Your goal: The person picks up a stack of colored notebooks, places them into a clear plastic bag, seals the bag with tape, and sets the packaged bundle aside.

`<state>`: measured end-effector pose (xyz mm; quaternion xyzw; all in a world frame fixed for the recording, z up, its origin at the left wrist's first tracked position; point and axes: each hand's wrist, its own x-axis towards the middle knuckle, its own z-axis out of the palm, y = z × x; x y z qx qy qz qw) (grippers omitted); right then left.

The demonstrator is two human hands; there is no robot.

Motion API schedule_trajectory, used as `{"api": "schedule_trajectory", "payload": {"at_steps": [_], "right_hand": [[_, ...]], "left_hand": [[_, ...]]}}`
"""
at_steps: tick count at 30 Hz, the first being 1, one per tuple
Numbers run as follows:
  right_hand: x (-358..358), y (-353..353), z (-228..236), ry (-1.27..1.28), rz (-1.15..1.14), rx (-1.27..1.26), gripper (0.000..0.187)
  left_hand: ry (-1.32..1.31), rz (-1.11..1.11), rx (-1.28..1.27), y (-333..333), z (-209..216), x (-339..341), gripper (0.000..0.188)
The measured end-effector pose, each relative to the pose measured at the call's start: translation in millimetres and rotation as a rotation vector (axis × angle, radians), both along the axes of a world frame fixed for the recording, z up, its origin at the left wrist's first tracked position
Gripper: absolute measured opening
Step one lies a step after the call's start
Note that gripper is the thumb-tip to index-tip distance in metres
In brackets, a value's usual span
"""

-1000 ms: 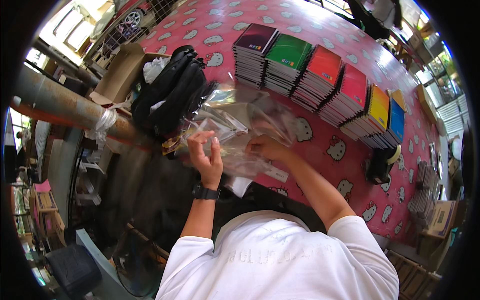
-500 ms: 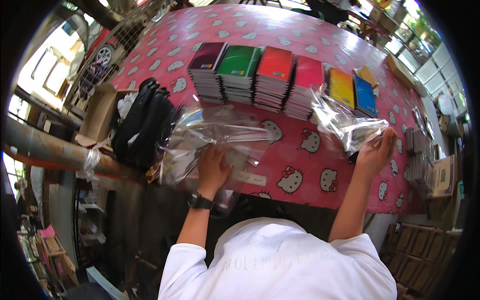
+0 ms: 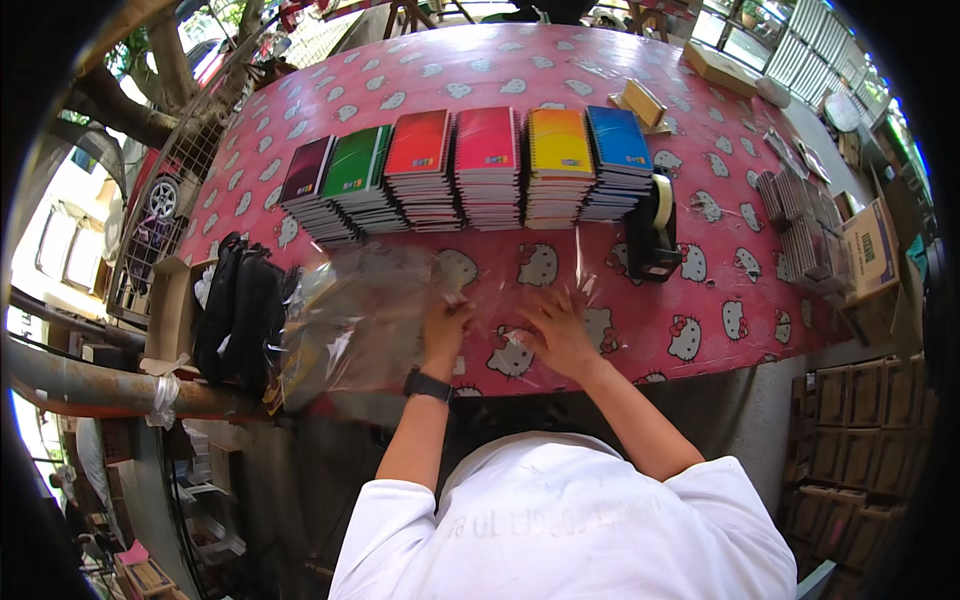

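A clear plastic bag lies on the pink table in front of me, its glossy edge rising near my right hand. My left hand (image 3: pixel 447 325), with a black watch on the wrist, curls its fingers at the bag's left side and seems to pinch it. Fingers spread, my right hand (image 3: pixel 562 335) rests on the film. A pile of clear plastic bags (image 3: pixel 350 310) lies left of my left hand. Beyond both hands stands a row of spiral notebooks in stacks: dark purple (image 3: pixel 307 168), green (image 3: pixel 352 160), red (image 3: pixel 418 140), pink (image 3: pixel 486 138), yellow (image 3: pixel 560 140) and blue (image 3: pixel 618 138).
A black tape dispenser (image 3: pixel 655 240) stands right of the blue stack. Black bags (image 3: pixel 240 310) and an open cardboard box (image 3: pixel 172 315) are at the left edge. Wrapped stacks (image 3: pixel 805 235) and a carton (image 3: pixel 872 250) sit at the right. A rusty pipe (image 3: pixel 90 392) runs at left.
My right hand has come from the far right down to the table beside my left hand, bringing the clear plastic. My left hand has left the bag pile. The view has shifted, uncovering the tape dispenser.
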<state>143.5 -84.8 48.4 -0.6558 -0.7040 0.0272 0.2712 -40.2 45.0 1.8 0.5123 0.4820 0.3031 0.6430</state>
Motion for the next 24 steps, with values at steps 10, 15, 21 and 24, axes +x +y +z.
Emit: {"api": "schedule_trajectory", "payload": {"at_steps": [10,15,21,24], "right_hand": [[51.6,-16.1,-55.8,-0.296,-0.140,-0.205,0.059],[59.6,-25.4,-62.5,-0.151,-0.117,-0.197,0.061],[12.8,34.7,38.0,0.085,0.004,0.019,0.040],[-60.6,134.5,102.8,0.092,0.270,0.319,0.029]], "left_hand": [[0.627,0.387,1.261,-48.9,56.4,38.4,0.053],[0.931,-0.276,0.999,-61.5,2.8,48.5,0.054],[0.638,-0.161,1.100,-54.7,11.9,34.1,0.051],[0.420,-0.170,1.085,-48.9,27.4,18.1,0.043]]}}
